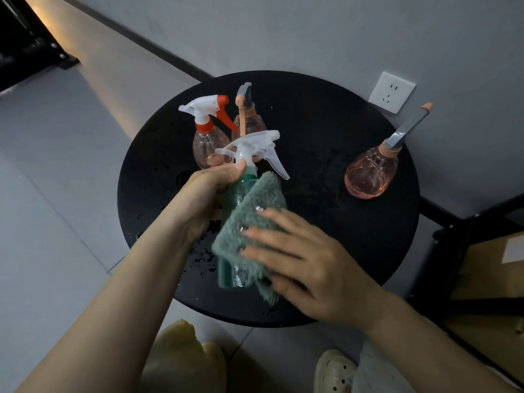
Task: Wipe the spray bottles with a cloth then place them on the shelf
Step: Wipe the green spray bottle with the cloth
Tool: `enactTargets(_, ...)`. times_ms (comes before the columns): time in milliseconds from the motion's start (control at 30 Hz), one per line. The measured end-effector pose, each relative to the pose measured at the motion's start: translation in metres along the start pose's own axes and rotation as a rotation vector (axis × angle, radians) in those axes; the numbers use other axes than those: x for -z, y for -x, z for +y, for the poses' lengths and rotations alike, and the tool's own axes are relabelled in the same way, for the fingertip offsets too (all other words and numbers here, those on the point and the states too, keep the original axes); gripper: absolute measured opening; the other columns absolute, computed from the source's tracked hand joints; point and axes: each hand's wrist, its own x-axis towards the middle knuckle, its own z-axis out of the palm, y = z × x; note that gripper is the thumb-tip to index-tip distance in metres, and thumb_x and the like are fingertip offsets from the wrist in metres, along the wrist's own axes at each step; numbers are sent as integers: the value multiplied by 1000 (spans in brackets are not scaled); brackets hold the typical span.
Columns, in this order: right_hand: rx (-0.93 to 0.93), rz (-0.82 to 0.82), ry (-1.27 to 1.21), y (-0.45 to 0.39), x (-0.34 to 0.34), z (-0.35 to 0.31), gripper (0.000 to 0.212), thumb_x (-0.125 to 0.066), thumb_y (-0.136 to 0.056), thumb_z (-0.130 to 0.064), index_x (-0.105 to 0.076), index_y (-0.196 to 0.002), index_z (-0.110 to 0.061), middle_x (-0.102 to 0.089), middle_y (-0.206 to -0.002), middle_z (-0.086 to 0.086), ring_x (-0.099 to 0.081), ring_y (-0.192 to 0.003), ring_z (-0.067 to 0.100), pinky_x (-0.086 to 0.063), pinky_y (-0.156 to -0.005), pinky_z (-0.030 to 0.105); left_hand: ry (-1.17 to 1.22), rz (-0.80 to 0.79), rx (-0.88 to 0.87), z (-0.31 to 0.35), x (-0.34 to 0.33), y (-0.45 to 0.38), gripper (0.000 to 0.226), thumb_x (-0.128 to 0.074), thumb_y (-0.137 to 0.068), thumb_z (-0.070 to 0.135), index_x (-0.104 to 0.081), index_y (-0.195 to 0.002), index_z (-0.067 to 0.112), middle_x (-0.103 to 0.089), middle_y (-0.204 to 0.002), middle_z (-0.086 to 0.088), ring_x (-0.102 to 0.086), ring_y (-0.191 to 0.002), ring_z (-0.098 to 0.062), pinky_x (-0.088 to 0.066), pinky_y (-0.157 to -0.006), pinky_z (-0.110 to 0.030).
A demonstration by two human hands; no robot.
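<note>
Head view hides much of the green spray bottle (236, 194): your grey-green cloth (249, 222) covers its side, and your left hand (207, 194) masks the neck. Those left fingers curl round the bottle just under its clear trigger head (252, 148), holding it over the black round table (326, 236). Your right hand (300, 259) presses the cloth against the bottle with fingers nearly straight; its thumb is out of sight. Beyond your fingertips stand three pink bottles (370, 175).
</note>
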Motion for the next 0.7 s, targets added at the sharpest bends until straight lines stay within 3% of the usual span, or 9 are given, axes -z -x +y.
enactTargets(100,138,-80,101,6,-1,-7,34,-49,-95,-25,-57,-126,-17,-53,-136,2,-35,-137,26,-27,-113,45,-34,16,-35,-1,3,-1,24,-57,-86,37,-69,-93,17,-69,-86,-3,-63,-76,-18,-53,-58,-21)
enactTargets(233,150,-94,130,5,1,-4,34,-50,-94,-24,-58,-127,-16,-53,-136,2,-36,-136,25,-28,-113,43,-63,18,-38,-3,1,-1,23,-56,-86,38,-69,-89,20,-70,-81,0,-64,-71,-14,-50,-55,-18)
enactTargets(367,-70,20,-18,-6,-3,4,37,-45,-96,-23,-53,-131,-13,-47,-142,3,-31,-140,23,-31,-112,42,-20,-47,-21,-2,-2,0,35,-68,-73,42,-70,-94,13,-67,-87,-10,-60,-77,-25,-47,-73,-31)
enactTargets(433,-241,91,-170,-11,-5,8,41,-43,-97,-24,-47,-136,-15,-39,-147,-4,-25,-142,16,-26,-115,32,-8,-68,-32,-2,-4,1,45,-63,-72,41,-67,-100,6,-62,-92,-16,-56,-78,-26,-46,-71,-31)
enactTargets(533,-436,195,-393,-18,-6,10,43,-42,-97,-20,-40,-140,-21,-35,-148,-10,-26,-140,4,-23,-113,19,-27,-17,-30,-1,-9,4,28,-59,-70,32,-71,-87,13,-51,-96,-15,-43,-83,-27,-40,-71,-33)
enactTargets(633,-470,243,-451,-20,-9,7,43,-44,-98,-15,-37,-139,-23,-37,-147,-7,-29,-138,0,-25,-111,16,-11,-26,-13,1,-9,7,21,-61,-72,32,-74,-81,19,-46,-99,-11,-38,-89,-26,-36,-71,-35)
enactTargets(700,-432,221,-399,-16,-11,3,43,-44,-97,-19,-39,-140,-20,-36,-149,-6,-27,-140,5,-26,-113,22,-35,-19,-20,1,-7,6,37,-60,-72,37,-70,-94,10,-51,-98,-12,-44,-86,-27,-39,-68,-32)
